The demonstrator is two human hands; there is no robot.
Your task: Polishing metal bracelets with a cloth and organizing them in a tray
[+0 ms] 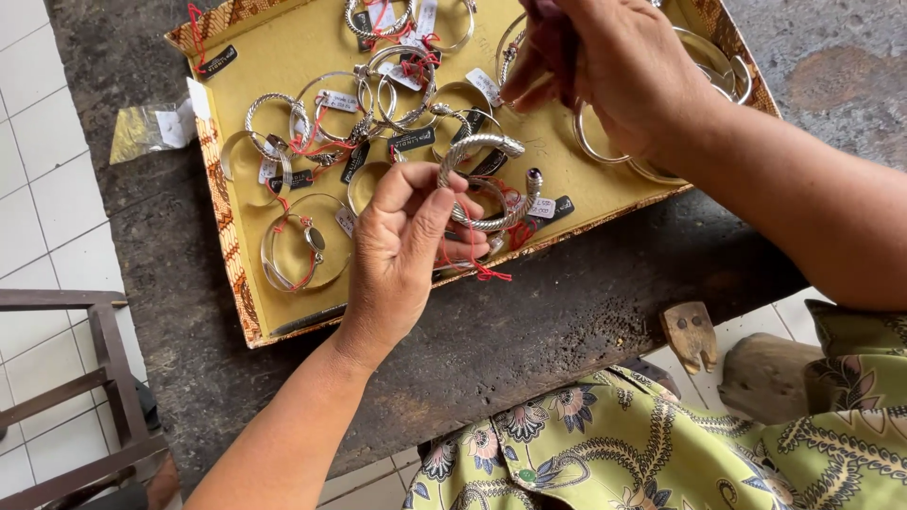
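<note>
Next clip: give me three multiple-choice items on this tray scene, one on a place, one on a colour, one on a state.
1. Where is the tray?
A. on a dark worktop
B. on the tiled floor
C. on a chair

2. What colour is the tray's lining?
A. blue
B. yellow
C. white

3. What is the left hand doing?
A. resting flat
B. hanging empty
C. pinching a twisted silver cuff bracelet

Key: 1 A, its base sits on the dark worktop; 2 B, the floor between bracelets is yellow; 3 C, fingers grip the cuff.

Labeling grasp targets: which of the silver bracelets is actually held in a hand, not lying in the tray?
The twisted-rope open cuff, pinched by the left hand above the tray; the others lie flat on its yellow lining.
</note>
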